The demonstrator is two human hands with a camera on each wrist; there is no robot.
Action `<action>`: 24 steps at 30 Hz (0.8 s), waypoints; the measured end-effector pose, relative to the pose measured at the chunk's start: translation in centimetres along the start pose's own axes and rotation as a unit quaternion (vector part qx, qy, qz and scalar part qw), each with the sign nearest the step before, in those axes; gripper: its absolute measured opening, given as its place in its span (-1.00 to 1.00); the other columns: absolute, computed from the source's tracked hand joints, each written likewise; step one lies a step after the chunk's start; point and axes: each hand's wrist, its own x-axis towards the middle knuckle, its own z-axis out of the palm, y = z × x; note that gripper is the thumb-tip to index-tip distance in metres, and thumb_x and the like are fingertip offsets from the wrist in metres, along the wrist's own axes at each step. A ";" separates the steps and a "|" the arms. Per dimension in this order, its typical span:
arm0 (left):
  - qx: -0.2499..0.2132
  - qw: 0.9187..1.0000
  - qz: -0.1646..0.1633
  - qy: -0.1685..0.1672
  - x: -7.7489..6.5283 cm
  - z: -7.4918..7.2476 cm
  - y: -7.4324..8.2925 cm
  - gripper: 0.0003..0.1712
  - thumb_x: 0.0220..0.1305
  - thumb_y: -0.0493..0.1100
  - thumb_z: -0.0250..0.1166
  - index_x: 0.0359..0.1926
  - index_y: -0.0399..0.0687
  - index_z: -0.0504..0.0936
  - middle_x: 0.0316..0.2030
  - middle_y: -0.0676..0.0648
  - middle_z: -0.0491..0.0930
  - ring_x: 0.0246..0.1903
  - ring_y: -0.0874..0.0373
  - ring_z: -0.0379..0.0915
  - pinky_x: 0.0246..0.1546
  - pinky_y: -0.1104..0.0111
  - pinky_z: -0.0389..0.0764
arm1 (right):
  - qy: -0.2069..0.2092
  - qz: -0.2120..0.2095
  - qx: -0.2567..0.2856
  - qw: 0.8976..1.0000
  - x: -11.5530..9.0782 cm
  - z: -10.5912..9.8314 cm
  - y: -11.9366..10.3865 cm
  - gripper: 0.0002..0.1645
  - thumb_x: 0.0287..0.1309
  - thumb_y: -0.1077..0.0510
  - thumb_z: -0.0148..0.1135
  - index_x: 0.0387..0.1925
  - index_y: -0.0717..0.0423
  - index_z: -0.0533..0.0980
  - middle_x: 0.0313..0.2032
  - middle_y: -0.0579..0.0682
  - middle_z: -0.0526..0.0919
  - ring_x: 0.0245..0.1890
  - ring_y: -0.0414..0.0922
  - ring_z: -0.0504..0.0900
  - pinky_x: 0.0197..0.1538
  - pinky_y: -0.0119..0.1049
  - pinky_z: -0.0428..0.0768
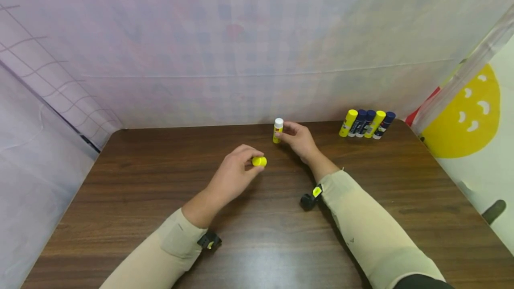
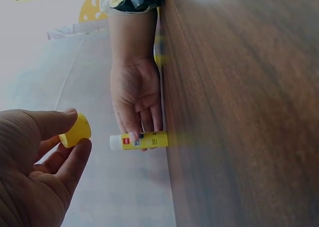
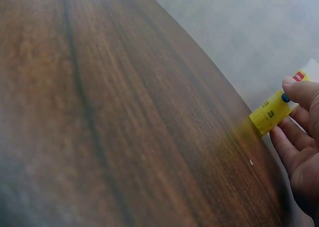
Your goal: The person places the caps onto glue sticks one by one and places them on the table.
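Between thumb and fingers my left hand point(image 1: 232, 174) pinches a yellow cap point(image 1: 259, 161), held above the middle of the table. In the left wrist view the same cap point(image 2: 77, 131) sits between thumb and fingertips. Farther back, my right hand point(image 1: 300, 142) grips a yellow glue stick point(image 1: 278, 131) with its white top bare. The glue stick stands upright, its base at the tabletop, as the left wrist view of the glue stick point(image 2: 139, 141) also shows. In the right wrist view, thumb and fingers hold the glue stick's yellow body point(image 3: 271, 110); part of its white end is cut off.
At the back right of the brown wooden table point(image 1: 257, 253) stands a row of several capped glue sticks, yellow ones point(image 1: 348, 123) and dark blue ones point(image 1: 366, 123). A pale patterned cloth point(image 1: 241, 48) hangs along the table's back edge.
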 end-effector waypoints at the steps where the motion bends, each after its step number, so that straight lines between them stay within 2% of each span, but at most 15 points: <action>1: -0.001 1.000 0.001 0.000 0.0 0.0 0.0 -0.64 0.32 -0.25 0.46 0.12 -0.19 0.70 0.04 -0.03 0.63 0.02 0.13 0.66 0.06 0.42 0.72 | 0.000 -0.001 0.001 1.000 0.0 0.0 0.0 -0.39 0.33 0.17 0.41 0.34 0.28 0.49 0.26 0.29 0.60 0.26 0.16 0.59 0.16 -0.13 0.73; 5: -0.002 1.000 0.006 -0.001 0.0 0.0 0.0 -0.64 0.33 -0.22 0.45 0.12 -0.18 0.70 0.04 -0.02 0.63 0.02 0.14 0.66 0.06 0.45 0.71 | 0.003 -0.005 0.004 1.000 0.0 -0.1 0.0 -0.41 0.32 0.20 0.40 0.32 0.30 0.50 0.24 0.31 0.61 0.24 0.16 0.60 0.07 -0.25 0.75; 11: -0.003 1.000 0.006 -0.001 -0.1 0.0 0.2 -0.63 0.33 -0.24 0.45 0.13 -0.20 0.70 0.05 -0.03 0.63 0.04 0.12 0.65 0.07 0.43 0.71 | 0.008 -0.009 0.009 1.000 -0.1 -0.1 -0.1 -0.43 0.31 0.23 0.40 0.30 0.32 0.51 0.23 0.32 0.62 0.22 0.15 0.61 0.06 -0.30 0.75; 18: -0.004 1.000 0.006 0.001 -0.2 0.0 0.4 -0.64 0.33 -0.25 0.45 0.13 -0.19 0.70 0.06 -0.03 0.63 0.04 0.12 0.65 0.07 0.41 0.72 | 0.006 -0.006 -0.001 1.000 -0.5 -0.3 -0.3 -0.42 0.33 0.18 0.40 0.31 0.28 0.51 0.24 0.28 0.62 0.24 0.16 0.62 0.09 -0.22 0.75; 24: -0.006 1.000 0.013 0.008 -0.3 -0.1 0.4 -0.66 0.32 -0.25 0.45 0.11 -0.17 0.71 0.05 -0.02 0.63 0.02 0.14 0.64 0.08 0.42 0.71 | 0.007 -0.005 -0.015 1.000 -1.2 -0.5 -0.8 -0.41 0.33 0.13 0.41 0.32 0.24 0.52 0.24 0.24 0.63 0.25 0.15 0.61 0.22 -0.04 0.70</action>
